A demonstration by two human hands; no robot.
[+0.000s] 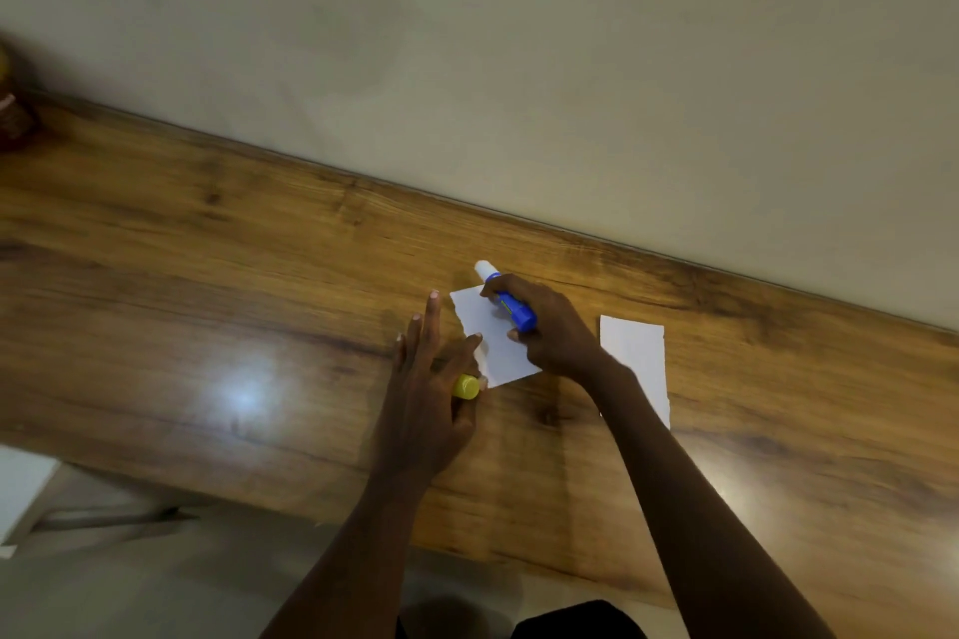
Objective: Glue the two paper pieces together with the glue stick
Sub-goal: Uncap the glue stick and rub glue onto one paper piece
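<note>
Two pieces, not yet joined. Right hand grips glue stick, long axis slanting away-left, white tip past first paper piece under it. Left hand tucks yellow cap, thumb on that piece's edge. Second paper piece lies on the surface just right of right wrist, so right hand is nearer.

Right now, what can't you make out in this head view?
Glue on the paper: head view, right hand covers its middle.
Second paper: head view, forearm hides its near corner.
Brown thing at left: head view, cut by the edge, blurred.
Glue stick label: head view, under the grip.
</note>
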